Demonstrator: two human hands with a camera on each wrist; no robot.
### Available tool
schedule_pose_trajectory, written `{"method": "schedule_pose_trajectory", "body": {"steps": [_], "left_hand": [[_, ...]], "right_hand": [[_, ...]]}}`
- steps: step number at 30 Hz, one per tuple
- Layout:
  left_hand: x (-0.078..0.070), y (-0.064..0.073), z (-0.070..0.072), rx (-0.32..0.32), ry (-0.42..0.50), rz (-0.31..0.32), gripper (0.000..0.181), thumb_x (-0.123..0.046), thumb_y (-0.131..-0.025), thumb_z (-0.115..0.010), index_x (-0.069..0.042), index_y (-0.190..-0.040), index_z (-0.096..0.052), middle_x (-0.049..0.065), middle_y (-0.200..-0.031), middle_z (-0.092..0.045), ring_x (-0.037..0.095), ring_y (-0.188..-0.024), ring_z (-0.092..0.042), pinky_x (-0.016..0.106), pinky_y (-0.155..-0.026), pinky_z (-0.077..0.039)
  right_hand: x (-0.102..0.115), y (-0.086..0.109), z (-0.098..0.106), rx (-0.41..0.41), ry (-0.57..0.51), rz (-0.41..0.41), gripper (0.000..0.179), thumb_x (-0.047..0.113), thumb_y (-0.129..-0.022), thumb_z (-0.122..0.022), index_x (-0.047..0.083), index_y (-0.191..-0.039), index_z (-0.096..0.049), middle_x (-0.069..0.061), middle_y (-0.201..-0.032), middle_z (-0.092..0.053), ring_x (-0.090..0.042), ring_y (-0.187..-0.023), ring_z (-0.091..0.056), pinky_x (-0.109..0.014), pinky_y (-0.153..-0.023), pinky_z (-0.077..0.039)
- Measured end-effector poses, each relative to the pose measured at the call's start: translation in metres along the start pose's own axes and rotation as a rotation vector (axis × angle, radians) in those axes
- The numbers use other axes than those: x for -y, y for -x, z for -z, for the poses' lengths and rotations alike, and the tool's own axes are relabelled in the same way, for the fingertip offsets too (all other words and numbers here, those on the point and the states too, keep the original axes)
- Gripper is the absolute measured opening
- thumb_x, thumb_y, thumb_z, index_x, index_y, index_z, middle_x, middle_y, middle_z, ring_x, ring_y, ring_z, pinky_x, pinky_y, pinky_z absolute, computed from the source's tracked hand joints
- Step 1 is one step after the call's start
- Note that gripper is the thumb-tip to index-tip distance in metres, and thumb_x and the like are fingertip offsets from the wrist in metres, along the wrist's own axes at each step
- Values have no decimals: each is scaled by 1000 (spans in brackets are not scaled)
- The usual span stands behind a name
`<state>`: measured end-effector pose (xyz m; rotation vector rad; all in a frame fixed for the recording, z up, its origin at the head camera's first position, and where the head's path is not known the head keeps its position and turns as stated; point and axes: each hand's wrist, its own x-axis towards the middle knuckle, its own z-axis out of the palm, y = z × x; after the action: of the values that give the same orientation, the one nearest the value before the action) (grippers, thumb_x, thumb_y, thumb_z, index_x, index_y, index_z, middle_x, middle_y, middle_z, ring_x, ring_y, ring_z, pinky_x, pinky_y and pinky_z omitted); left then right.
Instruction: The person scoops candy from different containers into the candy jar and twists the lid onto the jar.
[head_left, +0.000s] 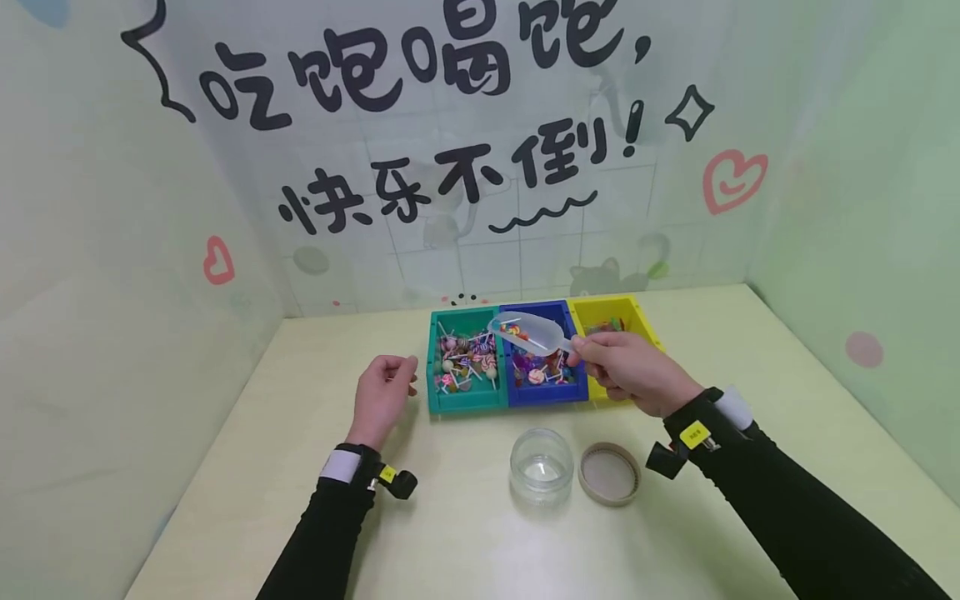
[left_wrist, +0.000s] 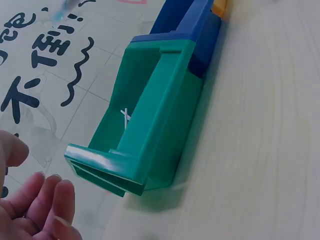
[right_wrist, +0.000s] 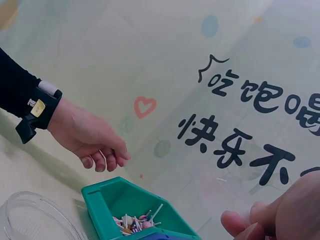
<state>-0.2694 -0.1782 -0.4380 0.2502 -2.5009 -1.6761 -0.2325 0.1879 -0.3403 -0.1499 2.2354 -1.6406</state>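
My right hand (head_left: 633, 371) grips the handle of a clear plastic scoop (head_left: 542, 335), held above the green and blue bins. Colourful bits show at its bowl; whether they lie in it or show through it I cannot tell. Small lollipops (head_left: 468, 357) with white sticks lie in the green bin (head_left: 468, 403). Wrapped sweets and lollipops fill part of the blue bin (head_left: 547, 395), and the yellow bin (head_left: 637, 315) holds colourful pieces, partly hidden by the hand. Beside the green bin's left side, my left hand (head_left: 381, 398) is raised with loosely bent fingers, holding nothing.
In front of the bins stands a clear round jar (head_left: 542, 468) without its lid. To its right a round lid (head_left: 609, 475) lies on the pale table (head_left: 450, 517). Behind the bins rises a wall hanging (head_left: 480, 250) with black lettering.
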Motion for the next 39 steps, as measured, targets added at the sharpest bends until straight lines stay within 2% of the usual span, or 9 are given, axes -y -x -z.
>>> {"method": "schedule_pose_trajectory", "body": {"steps": [4,9,14,18,22,25,29,39], "left_hand": [[-8,7,6,-18,82,-43,36,-40,-114,-60,-8,-128,-66,19,-117,-73,19,-88,-71,28,-76,-54],[-13,21,5,50,139,-104,35,-40,-113,-62,-10,-132,-67,20,-122,-74,28,-102,-75,27,-78,-61],[-15,41,-1,182,163,-174,39,-38,-112,-66,-11,-140,-66,18,-138,-72,38,-122,-72,30,-94,-63],[-18,56,-9,309,163,-223,44,-35,-111,-67,-12,-148,-62,13,-149,-68,33,-136,-67,39,-114,-59],[-21,68,-19,429,141,-271,52,-28,-109,-70,-9,-155,-56,17,-156,-63,32,-144,-61,51,-124,-50],[-18,75,-26,517,133,-283,60,-26,-107,-73,-6,-160,-51,21,-160,-58,38,-147,-58,55,-125,-48],[-13,83,-36,609,134,-280,74,-29,-102,-81,-6,-163,-46,19,-165,-53,38,-152,-53,55,-127,-45],[-9,96,-57,728,79,-233,89,-36,-92,-92,-13,-165,-45,13,-166,-53,35,-154,-51,55,-129,-43]], "right_hand": [[3,4,7,1,14,-8,40,40,-117,-52,3,-116,-67,0,-82,-43,-14,-62,-33,-24,-53,-27],[-2,9,14,-3,17,-18,41,42,-117,-53,4,-115,-69,2,-79,-40,-14,-61,-32,-25,-55,-26],[-9,16,20,4,-5,-24,40,42,-116,-55,4,-112,-70,3,-75,-37,-14,-60,-30,-27,-55,-24],[-15,23,26,0,-5,-16,39,42,-115,-56,5,-109,-69,4,-73,-36,-13,-59,-28,-28,-55,-22],[-21,32,31,11,-21,-15,37,41,-115,-57,8,-107,-70,4,-72,-35,-13,-59,-27,-30,-56,-20],[-26,38,34,25,-30,-14,36,40,-116,-55,9,-106,-69,5,-72,-33,-14,-60,-26,-32,-57,-19],[-32,45,37,31,-31,-18,34,40,-116,-55,11,-103,-68,5,-71,-31,-15,-59,-22,-34,-56,-17],[-39,64,46,74,-24,-24,36,39,-117,-54,8,-104,-66,5,-72,-29,-17,-60,-18,-34,-55,-15]]}}
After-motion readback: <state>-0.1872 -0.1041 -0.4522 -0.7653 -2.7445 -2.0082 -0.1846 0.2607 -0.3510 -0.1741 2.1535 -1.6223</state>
